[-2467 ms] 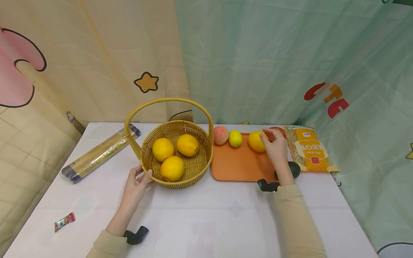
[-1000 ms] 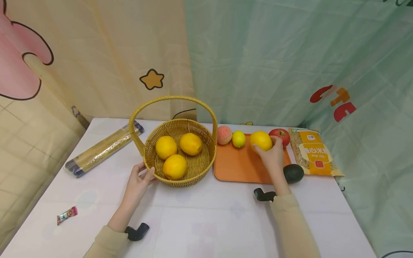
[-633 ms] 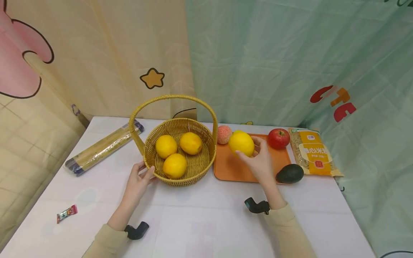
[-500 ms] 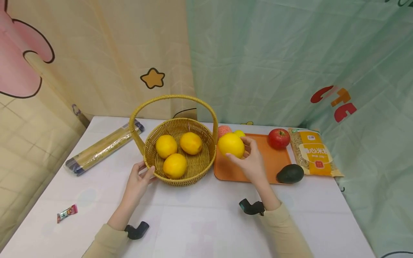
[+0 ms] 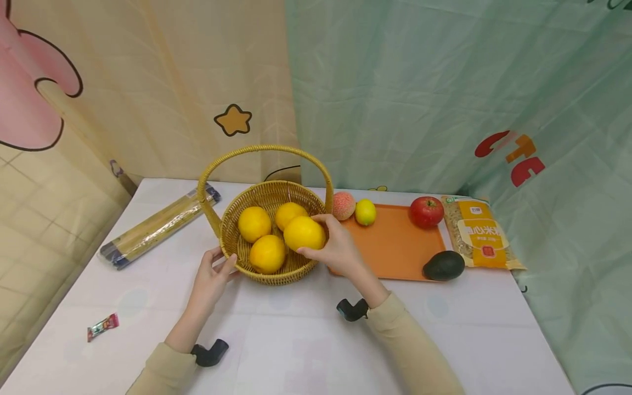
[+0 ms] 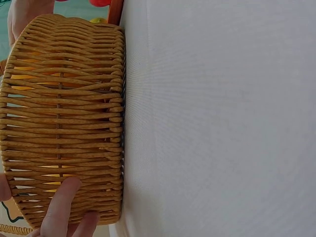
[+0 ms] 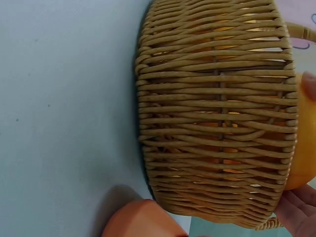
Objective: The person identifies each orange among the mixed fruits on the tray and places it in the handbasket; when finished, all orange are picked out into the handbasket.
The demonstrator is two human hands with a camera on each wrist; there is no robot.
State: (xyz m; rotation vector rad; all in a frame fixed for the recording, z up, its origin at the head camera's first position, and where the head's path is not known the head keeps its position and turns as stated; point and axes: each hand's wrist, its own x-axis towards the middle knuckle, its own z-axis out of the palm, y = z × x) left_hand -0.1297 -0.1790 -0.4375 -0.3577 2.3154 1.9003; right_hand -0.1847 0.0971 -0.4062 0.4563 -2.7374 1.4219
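My right hand [image 5: 340, 248] holds a large yellow fruit [image 5: 303, 233] over the right side of the wicker basket [image 5: 302, 272]. In the right wrist view this fruit [image 7: 303, 148] shows just past the basket's rim, with fingertips on it. Three similar yellow fruits lie inside: a left one [image 5: 254, 224], a front one [image 5: 267, 255] and a partly covered back one [image 5: 289, 213]. With its thumb at the rim, my left hand [image 5: 209, 281] grips the basket's front left. The left wrist view has its fingers [image 6: 60, 207] against the woven outer wall.
Right of the basket lies an orange tray [image 5: 390, 249] with a lime-yellow fruit [image 5: 365, 212], a red apple [image 5: 427, 212] and a dark avocado [image 5: 444, 266]. A pink peach [image 5: 343, 206] sits near its corner. Around stand a grain bag [image 5: 479, 233], wrapped sticks [image 5: 158, 227] and a candy [image 5: 102, 327].
My right hand has taken the large yellow fruit off the tray and carried it left to over the basket. My left hand keeps its place on the basket.
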